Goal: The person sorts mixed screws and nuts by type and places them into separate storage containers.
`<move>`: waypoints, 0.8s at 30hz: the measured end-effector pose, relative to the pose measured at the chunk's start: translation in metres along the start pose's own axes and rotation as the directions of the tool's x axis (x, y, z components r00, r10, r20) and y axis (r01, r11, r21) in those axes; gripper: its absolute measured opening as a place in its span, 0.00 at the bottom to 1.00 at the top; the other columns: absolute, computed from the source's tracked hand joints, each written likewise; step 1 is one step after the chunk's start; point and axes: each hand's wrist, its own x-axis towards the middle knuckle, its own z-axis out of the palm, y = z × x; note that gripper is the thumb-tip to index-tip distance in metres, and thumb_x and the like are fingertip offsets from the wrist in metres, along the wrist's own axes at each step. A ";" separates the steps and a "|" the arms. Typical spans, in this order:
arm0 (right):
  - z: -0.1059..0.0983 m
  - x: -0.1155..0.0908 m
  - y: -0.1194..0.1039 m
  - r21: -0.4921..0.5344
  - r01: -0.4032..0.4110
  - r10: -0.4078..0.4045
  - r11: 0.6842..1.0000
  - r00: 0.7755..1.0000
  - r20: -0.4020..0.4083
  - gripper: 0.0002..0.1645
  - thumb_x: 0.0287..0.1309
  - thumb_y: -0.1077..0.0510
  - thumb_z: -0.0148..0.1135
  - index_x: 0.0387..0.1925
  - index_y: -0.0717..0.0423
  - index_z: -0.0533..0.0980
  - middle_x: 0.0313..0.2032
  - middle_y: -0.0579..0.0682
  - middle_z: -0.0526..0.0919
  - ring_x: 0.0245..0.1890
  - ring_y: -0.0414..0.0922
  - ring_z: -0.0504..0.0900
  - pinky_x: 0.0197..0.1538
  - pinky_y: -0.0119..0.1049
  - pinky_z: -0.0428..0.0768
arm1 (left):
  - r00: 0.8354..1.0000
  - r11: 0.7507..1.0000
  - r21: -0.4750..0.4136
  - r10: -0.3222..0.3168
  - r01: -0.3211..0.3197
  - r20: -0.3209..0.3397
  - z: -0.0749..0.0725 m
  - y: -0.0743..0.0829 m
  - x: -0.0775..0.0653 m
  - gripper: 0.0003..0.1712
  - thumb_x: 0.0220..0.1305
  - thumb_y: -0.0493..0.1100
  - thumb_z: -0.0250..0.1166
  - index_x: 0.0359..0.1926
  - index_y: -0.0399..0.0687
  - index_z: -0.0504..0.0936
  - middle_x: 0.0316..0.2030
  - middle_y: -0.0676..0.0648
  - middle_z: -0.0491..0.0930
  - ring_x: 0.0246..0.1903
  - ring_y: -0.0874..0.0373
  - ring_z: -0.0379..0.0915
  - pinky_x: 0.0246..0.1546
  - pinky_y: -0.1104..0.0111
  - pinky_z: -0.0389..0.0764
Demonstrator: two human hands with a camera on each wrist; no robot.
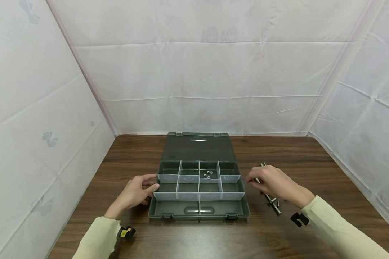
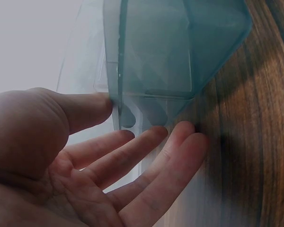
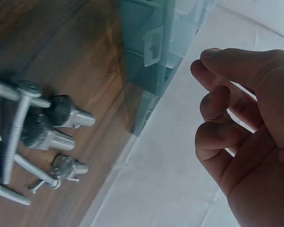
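Observation:
A dark translucent organizer box (image 1: 199, 205) lies open on the table, its lid (image 1: 199, 147) folded flat toward the back. My left hand (image 1: 137, 190) is at the box's left side. In the left wrist view its thumb (image 2: 97, 109) touches the rim, and the other fingers extend loosely along the side wall. Just off the right side is my right hand (image 1: 270, 181), thumb and index fingertips together, other fingers curled; I cannot tell whether something small sits between them. Several small nuts (image 1: 208, 172) lie in a back-row compartment, and a few more (image 1: 225, 177) show in the one beside it.
Under and beside my right hand lie metal bolts (image 1: 273, 204). In the right wrist view a threaded bolt (image 3: 16, 137) lies across others, next to several metal pieces (image 3: 68, 112) with dark rounded ends. White sheeting (image 1: 194, 72) encloses the wooden table (image 1: 194, 239) at back and sides.

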 end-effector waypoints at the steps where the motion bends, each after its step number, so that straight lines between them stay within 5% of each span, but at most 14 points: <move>1: 0.000 0.003 0.000 -0.001 0.001 -0.001 1.000 1.000 0.006 0.13 0.59 0.67 0.73 0.41 0.46 0.87 0.39 0.38 0.86 0.31 0.29 0.78 0.31 0.31 0.79 | 1.000 1.000 0.001 0.000 0.000 0.000 0.000 0.000 0.000 0.32 0.74 0.43 0.65 0.72 0.35 0.69 0.61 0.30 0.78 0.36 0.53 0.84 0.27 0.59 0.87; 15: 0.006 0.036 0.008 0.050 0.015 -0.019 0.999 0.996 0.085 0.21 0.68 0.72 0.58 0.53 0.50 0.86 0.50 0.44 0.88 0.46 0.40 0.87 0.46 0.38 0.86 | 1.000 1.000 0.002 0.007 -0.007 -0.012 0.003 -0.001 0.000 0.31 0.74 0.43 0.65 0.72 0.34 0.70 0.62 0.29 0.76 0.36 0.53 0.84 0.27 0.60 0.87; 18: 0.008 0.042 0.010 0.064 -0.004 -0.003 0.998 0.994 0.107 0.22 0.68 0.72 0.56 0.54 0.51 0.85 0.51 0.45 0.88 0.36 0.35 0.84 0.40 0.34 0.82 | 1.000 1.000 0.005 0.006 -0.006 -0.013 0.003 0.000 0.000 0.31 0.74 0.43 0.65 0.72 0.34 0.70 0.61 0.29 0.77 0.36 0.53 0.84 0.27 0.60 0.87; 22: 0.010 0.050 0.012 0.081 -0.019 0.008 0.997 0.991 0.135 0.23 0.67 0.72 0.53 0.56 0.54 0.84 0.51 0.49 0.88 0.21 0.33 0.67 0.33 0.33 0.75 | 1.000 1.000 0.008 0.004 -0.004 -0.014 0.003 0.000 0.001 0.31 0.74 0.43 0.65 0.72 0.34 0.70 0.61 0.29 0.77 0.36 0.54 0.84 0.27 0.60 0.87; 24: 0.012 0.054 0.012 0.075 -0.024 0.012 0.997 0.988 0.155 0.24 0.67 0.73 0.51 0.56 0.56 0.84 0.51 0.51 0.88 0.23 0.34 0.72 0.36 0.36 0.78 | 1.000 1.000 0.007 0.005 -0.005 -0.014 0.003 0.000 0.002 0.31 0.74 0.43 0.65 0.72 0.34 0.70 0.61 0.29 0.77 0.36 0.54 0.84 0.27 0.60 0.87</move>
